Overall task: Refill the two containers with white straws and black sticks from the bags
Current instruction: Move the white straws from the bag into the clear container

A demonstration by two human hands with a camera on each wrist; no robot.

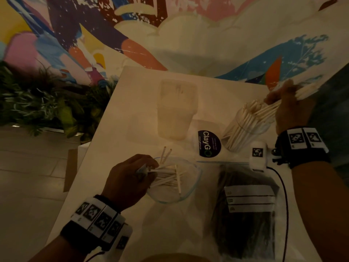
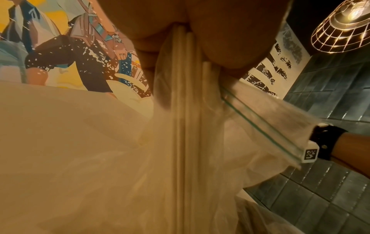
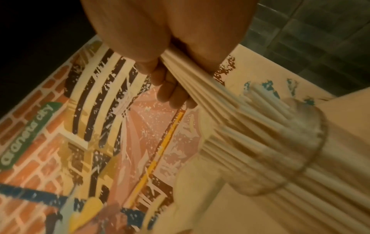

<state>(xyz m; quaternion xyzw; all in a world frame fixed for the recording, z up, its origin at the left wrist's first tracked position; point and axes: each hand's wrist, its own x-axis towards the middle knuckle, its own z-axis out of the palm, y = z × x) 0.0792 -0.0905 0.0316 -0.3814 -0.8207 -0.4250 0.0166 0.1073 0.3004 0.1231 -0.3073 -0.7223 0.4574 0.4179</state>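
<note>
My right hand point(image 1: 281, 98) grips a bundle of white straws point(image 3: 202, 88) at the table's back right. Their far ends reach into a clear round container point(image 1: 245, 127), which is packed with straws and leans toward the hand. At the front left my left hand point(image 1: 149, 170) pinches several white straws point(image 2: 187, 110) at the mouth of a clear zip bag point(image 1: 188, 188). Two straws poke out past the bag's rim. A taller translucent container point(image 1: 177, 110) stands at the back centre; its contents are too dim to make out. A zip bag of black sticks point(image 1: 245, 218) lies flat at the front right.
A round dark "ClayGo" sticker point(image 1: 209, 143) lies between the two containers. The white table point(image 1: 132, 110) ends at the left beside a planter of green leaves point(image 1: 47, 103). A painted mural wall point(image 1: 170, 35) stands behind. A black cable point(image 1: 285, 195) runs from my right wrist.
</note>
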